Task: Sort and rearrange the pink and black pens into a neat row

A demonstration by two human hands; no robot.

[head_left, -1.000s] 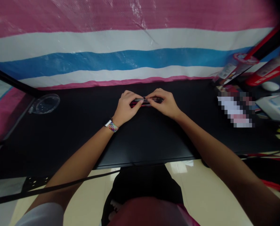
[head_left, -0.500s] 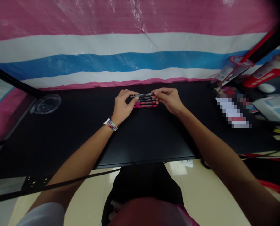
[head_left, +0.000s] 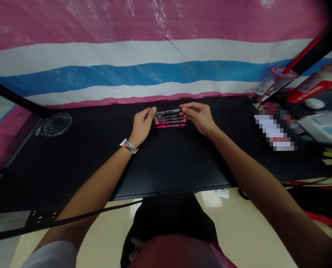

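Several pens lie side by side on the black table, in front of me. The farthest is a dark pen [head_left: 170, 111] with a pale clip, held level between my two hands. My left hand [head_left: 141, 126] is closed at its left end, thumb and fingertips together. With thumb and forefinger, my right hand [head_left: 199, 116] pinches the right end. Just nearer to me are more dark pens [head_left: 170, 119], and the nearest in the row is a pink-red pen [head_left: 170, 126]. My right fingertips partly cover the right ends of the dark pens.
A clear round plastic lid [head_left: 55, 124] lies at the table's [head_left: 166, 160] left. On the right stand a clear cup [head_left: 269, 87] and a red-and-white container [head_left: 313, 83], near a white mouse [head_left: 314, 104] and a blurred-out white paper [head_left: 274, 130]. A striped sheet [head_left: 166, 70] hangs behind.
My left hand has shifted slightly left, its thumb now at the far pen's end. More of the pens' left ends shows. My right hand has barely moved.
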